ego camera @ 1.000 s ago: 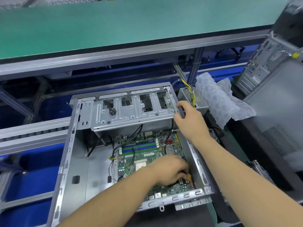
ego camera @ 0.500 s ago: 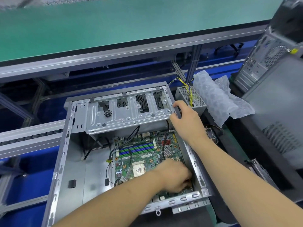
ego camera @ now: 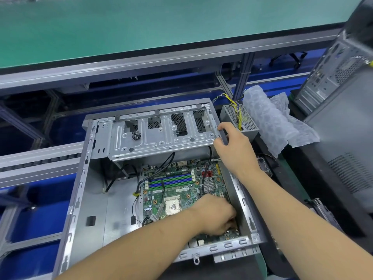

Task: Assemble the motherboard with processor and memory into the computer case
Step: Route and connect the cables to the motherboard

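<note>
Inside the open computer case (ego camera: 84, 178) lies the motherboard (ego camera: 181, 190), the left hand (ego camera: 217, 216) curled over its near right corner, the right hand (ego camera: 234, 150) gripping the case's far right rim.

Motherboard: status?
Left hand fingers curled down at motherboard near corner. Right hand grips case rail. Black cables drape over board.
</note>
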### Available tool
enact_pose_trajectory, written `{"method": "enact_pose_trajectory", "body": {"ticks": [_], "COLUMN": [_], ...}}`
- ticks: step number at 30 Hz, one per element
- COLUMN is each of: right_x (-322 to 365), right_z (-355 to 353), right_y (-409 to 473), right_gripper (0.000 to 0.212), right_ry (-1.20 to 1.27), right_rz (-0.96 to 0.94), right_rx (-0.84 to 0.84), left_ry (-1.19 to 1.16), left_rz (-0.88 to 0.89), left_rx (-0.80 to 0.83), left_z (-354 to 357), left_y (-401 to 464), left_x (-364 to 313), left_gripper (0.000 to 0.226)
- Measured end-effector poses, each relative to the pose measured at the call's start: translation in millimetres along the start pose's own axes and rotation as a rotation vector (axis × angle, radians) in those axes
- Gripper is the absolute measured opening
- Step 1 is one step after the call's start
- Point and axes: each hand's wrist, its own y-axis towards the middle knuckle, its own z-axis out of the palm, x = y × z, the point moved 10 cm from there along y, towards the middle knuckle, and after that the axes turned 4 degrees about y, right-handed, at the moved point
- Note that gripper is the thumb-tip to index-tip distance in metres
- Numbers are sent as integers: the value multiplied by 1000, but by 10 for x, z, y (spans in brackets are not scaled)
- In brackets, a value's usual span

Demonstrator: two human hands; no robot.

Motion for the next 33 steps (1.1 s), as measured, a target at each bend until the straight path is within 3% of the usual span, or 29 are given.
{"method": "enact_pose_trajectory", "body": {"ticks": [6, 10, 15, 22, 26, 33], "right_x": [15, 13, 7, 6, 1, -2], "right_z": [0, 5, 13, 14, 18, 15], "right_y": [-7, -5, 0, 3, 5, 2], "right_gripper": [26, 25, 24, 24, 24, 24], "right_ry": [6, 12, 14, 17, 25, 34], "right_rz": [10, 10, 9, 6, 13, 14], "right_rx": [11, 15, 16, 18, 22, 18], "left_ry": [-21, -88, -198, -274, -357, -421], "left_rz": [-11, -45, -80, -149, -150, -162], "left_rx": [-5, -38, -83, -70, -50, -78], "left_z": [32, 6, 26, 173, 236, 264], "left_y": [28, 39, 41, 81, 89, 91], "left_x": [-5, 19, 71, 167, 192, 235], "left_gripper": [26, 46, 49, 41, 17, 20]}}
